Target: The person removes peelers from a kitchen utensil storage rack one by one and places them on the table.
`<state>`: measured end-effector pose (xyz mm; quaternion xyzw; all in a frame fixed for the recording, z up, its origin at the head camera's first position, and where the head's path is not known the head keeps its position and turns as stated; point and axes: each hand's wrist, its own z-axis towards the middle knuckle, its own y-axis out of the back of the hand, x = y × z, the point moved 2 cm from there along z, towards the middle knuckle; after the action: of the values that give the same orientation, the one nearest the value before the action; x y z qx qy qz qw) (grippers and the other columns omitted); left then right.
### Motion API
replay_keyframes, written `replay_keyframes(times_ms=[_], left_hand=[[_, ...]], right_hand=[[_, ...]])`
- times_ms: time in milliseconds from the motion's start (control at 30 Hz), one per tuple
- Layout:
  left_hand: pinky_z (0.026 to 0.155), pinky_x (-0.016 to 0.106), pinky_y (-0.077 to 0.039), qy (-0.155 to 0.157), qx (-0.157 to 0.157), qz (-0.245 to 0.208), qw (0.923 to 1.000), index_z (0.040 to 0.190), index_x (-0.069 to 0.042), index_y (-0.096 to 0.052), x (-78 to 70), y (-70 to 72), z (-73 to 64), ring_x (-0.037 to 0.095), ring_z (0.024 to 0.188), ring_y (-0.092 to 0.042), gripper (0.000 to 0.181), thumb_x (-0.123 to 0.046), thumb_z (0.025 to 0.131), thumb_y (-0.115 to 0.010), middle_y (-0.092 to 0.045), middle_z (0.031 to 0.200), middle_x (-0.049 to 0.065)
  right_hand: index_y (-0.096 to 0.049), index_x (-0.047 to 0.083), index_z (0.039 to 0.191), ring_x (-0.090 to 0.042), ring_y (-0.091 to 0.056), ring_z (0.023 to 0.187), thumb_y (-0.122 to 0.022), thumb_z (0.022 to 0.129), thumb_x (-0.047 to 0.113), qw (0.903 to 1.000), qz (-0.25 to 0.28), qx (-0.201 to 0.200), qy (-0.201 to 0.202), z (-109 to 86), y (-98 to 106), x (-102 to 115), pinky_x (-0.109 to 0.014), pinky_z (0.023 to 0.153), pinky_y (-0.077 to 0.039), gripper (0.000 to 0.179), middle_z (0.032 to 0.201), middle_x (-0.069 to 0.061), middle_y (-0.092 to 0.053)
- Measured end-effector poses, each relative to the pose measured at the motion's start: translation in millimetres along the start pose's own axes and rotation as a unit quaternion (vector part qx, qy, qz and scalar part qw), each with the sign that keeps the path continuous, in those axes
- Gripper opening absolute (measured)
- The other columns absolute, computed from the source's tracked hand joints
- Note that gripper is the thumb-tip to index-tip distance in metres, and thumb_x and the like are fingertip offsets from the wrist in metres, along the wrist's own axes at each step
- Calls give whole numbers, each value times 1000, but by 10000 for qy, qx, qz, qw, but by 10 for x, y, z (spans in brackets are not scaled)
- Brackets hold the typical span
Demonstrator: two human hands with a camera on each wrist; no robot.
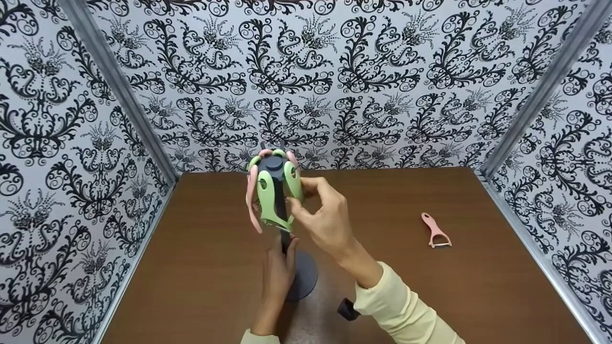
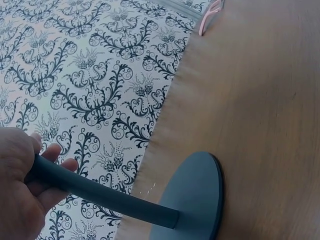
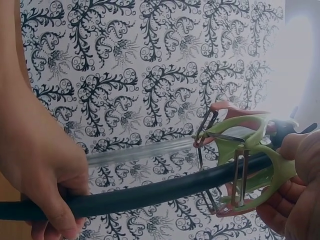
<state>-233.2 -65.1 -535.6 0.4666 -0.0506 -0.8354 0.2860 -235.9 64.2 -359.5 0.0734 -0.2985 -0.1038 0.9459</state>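
Observation:
A dark grey stand (image 1: 274,165) carries several green and pink peelers hung around its top. My left hand (image 1: 278,270) grips its curved pole (image 2: 110,197) below the peelers; in the left wrist view the fingers curl around it. The pole rises from a round base (image 1: 303,277) on the table. My right hand (image 1: 327,217) pinches a green peeler (image 1: 292,179) at the rack's right side. In the right wrist view, thumb and fingers hold that peeler's handle (image 3: 280,172), while metal blades (image 3: 240,175) point toward the left hand. Part of the handle is hidden by the fingers.
A pink peeler (image 1: 435,231) lies on the brown table (image 1: 382,196) at the right. Beside the right sleeve is a small black object (image 1: 348,309), partly covered, its kind unclear. Patterned walls (image 1: 306,71) with metal edge strips enclose the table on the back and sides.

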Motion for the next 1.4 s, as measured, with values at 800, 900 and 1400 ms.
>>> replay_keyframes(times_ms=[800, 900, 1400], left_hand=[[66, 37, -53, 164, -61, -65, 9998, 101, -6, -69, 17, -8, -14, 14, 72, -63, 9, -15, 101, -70, -66, 80, -2], [65, 38, -53, 169, -56, -91, 9998, 102, -4, -69, 13, -16, -13, 14, 71, -63, 11, -15, 101, -70, -68, 81, -1], [62, 37, -51, 171, -143, -44, 9997, 100, -4, -69, -4, -8, -12, 16, 69, -63, 10, -15, 100, -71, -70, 80, 0]], right_hand=[[-66, -2, 109, -20, -68, 86, -86, 86, 11, 9998, -86, -166, -20, 51, -23, -39, -34, 79, -55, 33, 101, -8, -71], [-67, -1, 108, -20, -67, 86, -87, 84, 10, 9995, -121, -276, 64, 53, -28, -31, -35, 78, -55, 33, 100, -7, -71], [-69, 1, 105, -19, -64, 86, -87, 85, 11, 9988, -85, -450, 154, 77, -34, 4, -32, 79, -53, 29, 97, -5, -69]])
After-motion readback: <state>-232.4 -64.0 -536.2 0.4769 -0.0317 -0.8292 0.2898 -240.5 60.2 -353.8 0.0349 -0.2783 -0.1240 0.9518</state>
